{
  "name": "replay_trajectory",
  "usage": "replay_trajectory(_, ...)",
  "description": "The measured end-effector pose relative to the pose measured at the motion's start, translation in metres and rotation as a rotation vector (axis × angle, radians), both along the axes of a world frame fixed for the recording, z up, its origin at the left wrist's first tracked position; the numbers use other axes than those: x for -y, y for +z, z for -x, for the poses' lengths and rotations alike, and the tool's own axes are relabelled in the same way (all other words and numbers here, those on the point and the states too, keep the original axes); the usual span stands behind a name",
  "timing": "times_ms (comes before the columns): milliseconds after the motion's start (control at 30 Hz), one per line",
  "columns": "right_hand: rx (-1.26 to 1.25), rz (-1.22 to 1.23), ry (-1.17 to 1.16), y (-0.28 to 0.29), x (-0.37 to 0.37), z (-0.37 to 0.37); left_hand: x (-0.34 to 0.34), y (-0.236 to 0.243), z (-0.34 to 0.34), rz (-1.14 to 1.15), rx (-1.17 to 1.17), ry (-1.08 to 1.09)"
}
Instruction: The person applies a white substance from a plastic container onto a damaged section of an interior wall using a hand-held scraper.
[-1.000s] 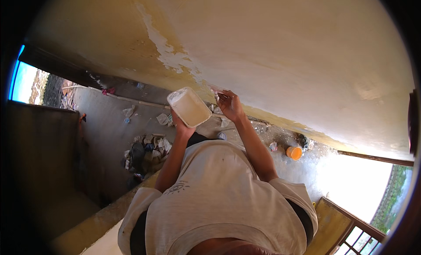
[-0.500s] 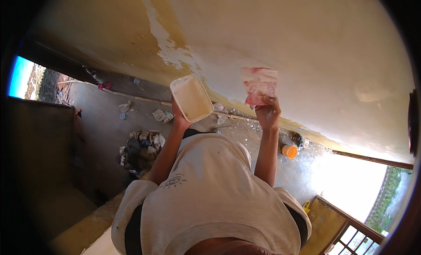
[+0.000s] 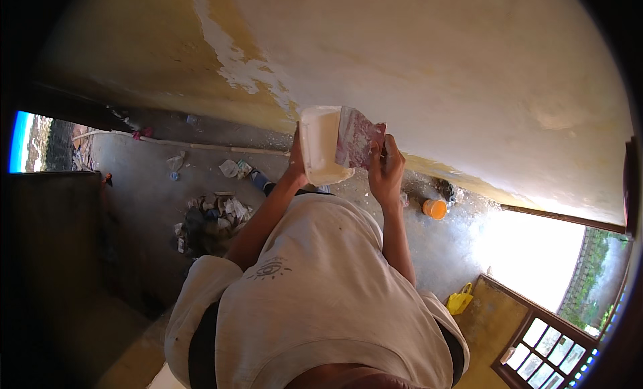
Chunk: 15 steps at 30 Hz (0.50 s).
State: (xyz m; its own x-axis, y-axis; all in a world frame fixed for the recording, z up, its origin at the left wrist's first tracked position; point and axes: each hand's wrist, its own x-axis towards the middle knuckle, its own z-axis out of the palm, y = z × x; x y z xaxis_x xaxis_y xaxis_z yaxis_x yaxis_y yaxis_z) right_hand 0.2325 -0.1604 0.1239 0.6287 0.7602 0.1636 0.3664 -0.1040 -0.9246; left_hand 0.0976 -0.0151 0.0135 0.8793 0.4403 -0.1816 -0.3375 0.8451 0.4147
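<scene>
My left hand (image 3: 295, 167) grips a cream rectangular tub (image 3: 317, 141) with pale material inside, tilted over in front of my chest. My right hand (image 3: 387, 167) has its fingers on a flat rectangular blade (image 3: 358, 131), smeared white and reddish-purple, which lies against the tub's right part and covers some of it. Beyond both hands is the wall (image 3: 455, 67), pale over most of its face, with yellowed areas and a ragged, flaking patch (image 3: 238, 71).
A pile of dark and pale rubbish (image 3: 211, 221) lies on the grey floor, with scattered scraps and a long pole (image 3: 221, 148) along the wall's foot. An orange bucket (image 3: 434, 209) and yellow bag (image 3: 459, 298) are at the right, near a bright opening and paned window (image 3: 546, 352).
My right hand brought the blade left and down from against the wall onto the tub. The tub shifted right and turned. My feet and body shifted, and a shoe shows.
</scene>
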Motion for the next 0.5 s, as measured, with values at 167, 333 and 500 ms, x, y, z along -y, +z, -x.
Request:
replay_trajectory(167, 0.177, 0.03, 0.153, -0.032, -0.014, -0.007, 0.02, 0.015, -0.013, 0.004, -0.157, 0.033)
replay_trajectory(333, 0.25, -0.059, 0.232, -0.03, -0.029, 0.006, 0.024, 0.013, 0.003, -0.03, -0.094, 0.11)
replay_trajectory(500, -0.167, 0.132, 0.219, -0.032, -0.024, 0.003, 0.014, 0.015, 0.021, 0.087, 0.013, 0.158)
